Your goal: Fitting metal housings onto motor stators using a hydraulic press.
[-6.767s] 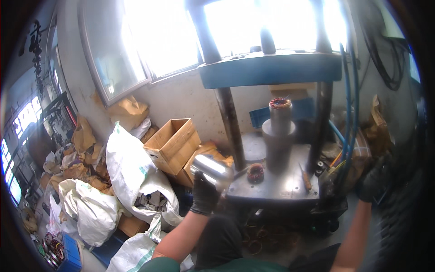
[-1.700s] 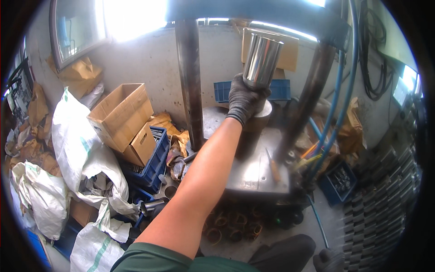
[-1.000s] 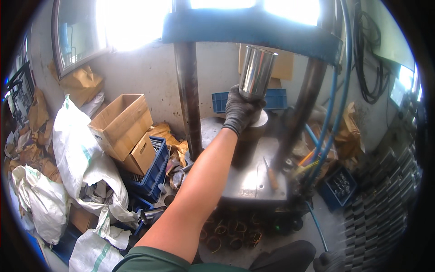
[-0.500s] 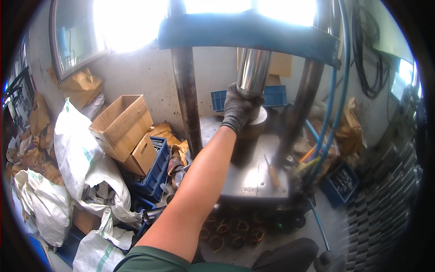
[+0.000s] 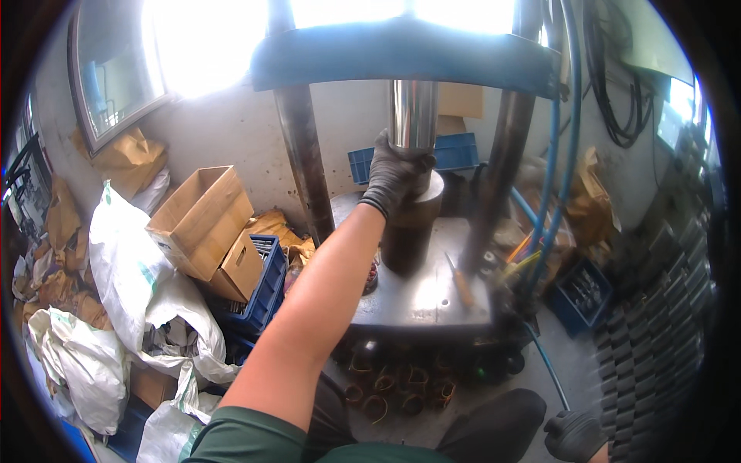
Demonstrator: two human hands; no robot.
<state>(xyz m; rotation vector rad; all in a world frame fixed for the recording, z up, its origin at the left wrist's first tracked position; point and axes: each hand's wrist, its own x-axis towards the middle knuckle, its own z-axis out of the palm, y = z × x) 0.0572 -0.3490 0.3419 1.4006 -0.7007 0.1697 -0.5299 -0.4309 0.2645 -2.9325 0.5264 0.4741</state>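
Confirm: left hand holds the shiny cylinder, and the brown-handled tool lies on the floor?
No: the brown-handled tool lies on the press's metal bed, not the floor; the head view shows it. The left hand does hold the shiny cylinder.

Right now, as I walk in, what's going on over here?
The person's gloved left hand holds a shiny metal cylinder upright by its lower end; the cylinder's top is hidden behind the blue crossbeam. The gloved right hand is curled at the end of a thin blue rod. A brown-handled tool lies on the metal plate.
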